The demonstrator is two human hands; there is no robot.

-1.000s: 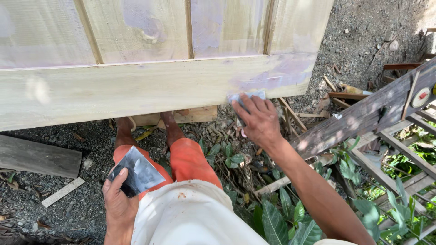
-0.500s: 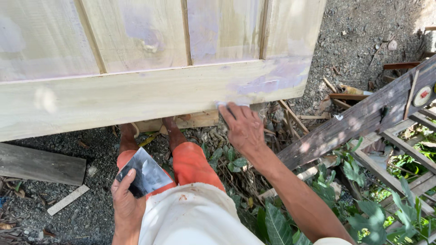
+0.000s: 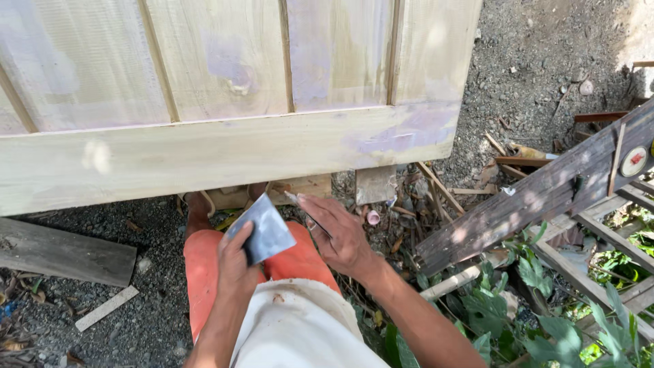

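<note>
A pale wooden panel door (image 3: 204, 150) lies flat in front of me, with purplish filler smears near its right corner (image 3: 409, 129). My left hand (image 3: 235, 262) holds a grey flat sheet (image 3: 269, 232) up over my orange shorts. My right hand (image 3: 340, 235) is just right of the sheet, below the door's edge. Its fingers pinch a thin pale blade (image 3: 291, 197) whose tip reaches the sheet's upper corner. My feet are partly hidden under the door.
A wood block (image 3: 375, 182) props the door from below. A dark plank (image 3: 61, 252) and a pale wood strip (image 3: 105, 308) lie on gravel at the left. A weathered wooden frame (image 3: 531, 204) and green plants (image 3: 545, 307) crowd the right. Scrap sticks litter the ground.
My right hand has come down off the door's lower rail to the grey sheet. My left hand has lifted the sheet up and to the right to meet it.
</note>
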